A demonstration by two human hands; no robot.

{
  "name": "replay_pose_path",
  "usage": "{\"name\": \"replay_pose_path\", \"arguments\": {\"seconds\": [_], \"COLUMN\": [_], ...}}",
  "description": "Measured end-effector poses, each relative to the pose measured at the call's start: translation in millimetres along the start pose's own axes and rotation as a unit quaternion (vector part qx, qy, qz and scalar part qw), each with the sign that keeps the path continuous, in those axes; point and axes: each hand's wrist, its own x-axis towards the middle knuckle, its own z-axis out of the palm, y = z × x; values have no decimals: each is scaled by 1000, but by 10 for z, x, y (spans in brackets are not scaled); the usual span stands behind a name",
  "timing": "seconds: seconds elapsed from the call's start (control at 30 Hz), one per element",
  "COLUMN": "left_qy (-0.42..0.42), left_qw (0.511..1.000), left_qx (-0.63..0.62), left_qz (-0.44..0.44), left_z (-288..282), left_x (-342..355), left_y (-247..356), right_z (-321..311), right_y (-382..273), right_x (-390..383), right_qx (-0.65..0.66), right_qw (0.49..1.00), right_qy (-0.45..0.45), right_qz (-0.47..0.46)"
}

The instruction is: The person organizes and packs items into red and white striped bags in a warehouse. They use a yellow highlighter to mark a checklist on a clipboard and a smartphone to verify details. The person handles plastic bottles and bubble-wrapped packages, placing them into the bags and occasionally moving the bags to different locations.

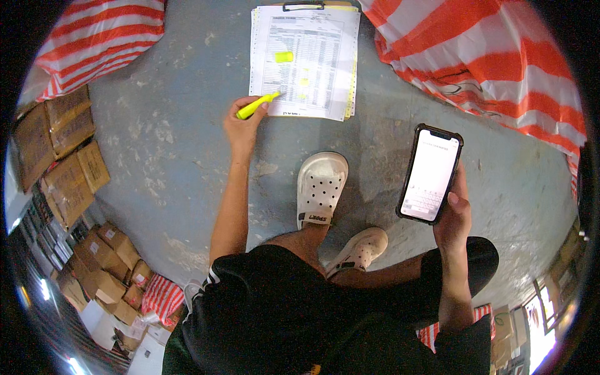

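My left hand (242,125) is closed round a yellow highlighter (253,109), its tip at the lower left part of a printed sheet. That sheet tops a stack of papers (325,75) on a clipboard (340,4), held by a black clip (304,6) at the far edge. The highlighter's yellow cap (284,57) lies on the paper, and a few yellow marks show near it. In my right hand (454,219) is a smartphone (427,172) in a black case, its screen lit white with a keyboard in the lower part.
Red-and-white striped sacks (481,56) bulge at the far right, and another striped sack (103,40) at the far left. Cardboard boxes (69,134) line the left side, with more piled boxes (106,256) nearer. My feet in white clogs (322,187) rest on the worn blue-grey floor (169,162).
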Motion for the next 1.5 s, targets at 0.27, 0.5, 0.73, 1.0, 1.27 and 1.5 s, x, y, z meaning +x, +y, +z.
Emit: {"name": "replay_pose_path", "arguments": {"seconds": [0.27,0.5,0.73,1.0,1.27,1.5], "left_qy": [-17,34,37,43,49,59], "left_qw": [986,990,986,984,987,979], "left_qx": [-163,4,-14,38,8,56], "left_qz": [-22,139,163,170,156,189], "left_z": [327,527,640,667,709,730], "left_x": [-61,-103,-98,-129,-126,-93], "left_y": [-100,-189,-425,-395,-477,-507], "right_z": [-10,-67,-16,-63,-78,-104], "right_y": [-9,36,17,35,53,94], "right_x": [5,33,37,63,45,44], "right_qx": [9,14,13,12,-2,-24], "right_qw": [1000,1000,1000,1000,1000,999], "right_qy": [3,-5,18,-9,7,31], "right_qz": [19,13,9,10,22,14]}}
